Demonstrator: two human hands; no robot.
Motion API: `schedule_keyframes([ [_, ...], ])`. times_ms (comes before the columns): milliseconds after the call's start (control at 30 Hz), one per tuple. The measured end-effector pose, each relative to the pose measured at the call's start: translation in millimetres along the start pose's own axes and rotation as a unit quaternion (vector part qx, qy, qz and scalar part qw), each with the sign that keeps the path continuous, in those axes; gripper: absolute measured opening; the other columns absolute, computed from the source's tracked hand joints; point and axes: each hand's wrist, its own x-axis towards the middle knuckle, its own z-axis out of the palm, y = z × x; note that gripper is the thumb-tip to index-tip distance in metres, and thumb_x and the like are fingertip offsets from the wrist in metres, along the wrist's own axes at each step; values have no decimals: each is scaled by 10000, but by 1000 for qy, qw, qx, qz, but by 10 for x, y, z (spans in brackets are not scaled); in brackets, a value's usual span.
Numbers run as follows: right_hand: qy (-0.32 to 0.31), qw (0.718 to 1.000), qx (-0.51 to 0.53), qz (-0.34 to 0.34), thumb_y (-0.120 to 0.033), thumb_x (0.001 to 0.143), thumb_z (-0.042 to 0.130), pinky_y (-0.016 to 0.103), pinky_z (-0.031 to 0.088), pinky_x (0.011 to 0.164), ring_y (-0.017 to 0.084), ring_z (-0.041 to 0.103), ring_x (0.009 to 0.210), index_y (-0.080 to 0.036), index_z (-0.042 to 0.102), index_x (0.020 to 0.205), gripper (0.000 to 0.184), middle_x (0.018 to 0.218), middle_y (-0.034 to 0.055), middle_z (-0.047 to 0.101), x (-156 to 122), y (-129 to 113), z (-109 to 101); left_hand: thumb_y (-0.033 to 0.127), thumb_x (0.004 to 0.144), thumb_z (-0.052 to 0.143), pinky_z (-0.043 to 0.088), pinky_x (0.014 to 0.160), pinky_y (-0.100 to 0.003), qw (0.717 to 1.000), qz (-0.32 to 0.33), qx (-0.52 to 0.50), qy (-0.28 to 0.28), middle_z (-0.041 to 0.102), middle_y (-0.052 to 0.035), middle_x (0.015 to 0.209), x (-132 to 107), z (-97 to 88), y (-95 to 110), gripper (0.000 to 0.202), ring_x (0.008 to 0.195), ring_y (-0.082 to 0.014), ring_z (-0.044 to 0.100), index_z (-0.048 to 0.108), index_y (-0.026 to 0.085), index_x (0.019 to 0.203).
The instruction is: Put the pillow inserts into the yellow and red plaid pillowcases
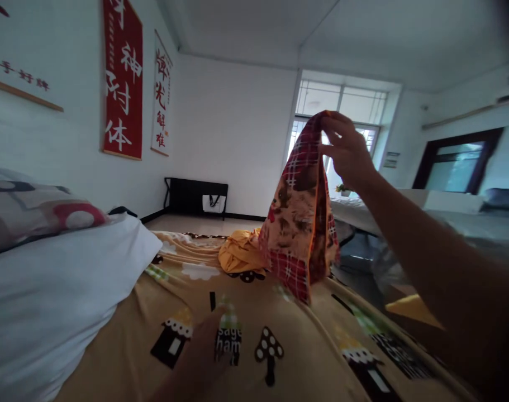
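Note:
Raised at the right, my right hand pinches the top corner of a red plaid cloth with brown bear-like figures and orange edging. The cloth hangs down in folds, its lower end close above the bed. Low in the view, my left hand is over the tan patterned sheet; motion blur smears its fingers. Whether it touches the sheet I cannot tell. A bunched yellow cloth lies on the sheet just left of the hanging cloth.
A white pillow and a patterned bundle fill the left side. Beyond the bed, a black folded frame leans at the wall with a white bag. Other covered beds stand at right.

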Motion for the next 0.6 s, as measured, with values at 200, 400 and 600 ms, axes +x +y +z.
schedule_keyframes([
  [200,1,995,99,-6,-254,780,562,511,356,1098,249,387,1326,-314,460,1332,565,1413,10,412,-42,-273,-29,296,730,655,325,1076,-497,937,252,33,238,142,-210,1554,353,-13,1243,1003,1421,-337,199,38,140,1505],
  [400,-12,997,47,-59,-174,750,538,463,353,1114,239,370,1340,-342,471,1317,595,1439,-9,382,49,-532,-230,178,850,509,170,1122,-474,840,348,116,400,310,-117,1509,807,-412,1599,559,1413,-301,227,408,255,1394],
  [600,-2,990,-131,-48,-143,690,548,501,366,1087,310,416,1278,-239,485,1317,637,1373,94,442,-93,-226,-616,268,852,538,453,844,-325,878,275,-74,384,662,-92,1042,963,-1359,1099,271,976,-205,598,658,200,1085],
])
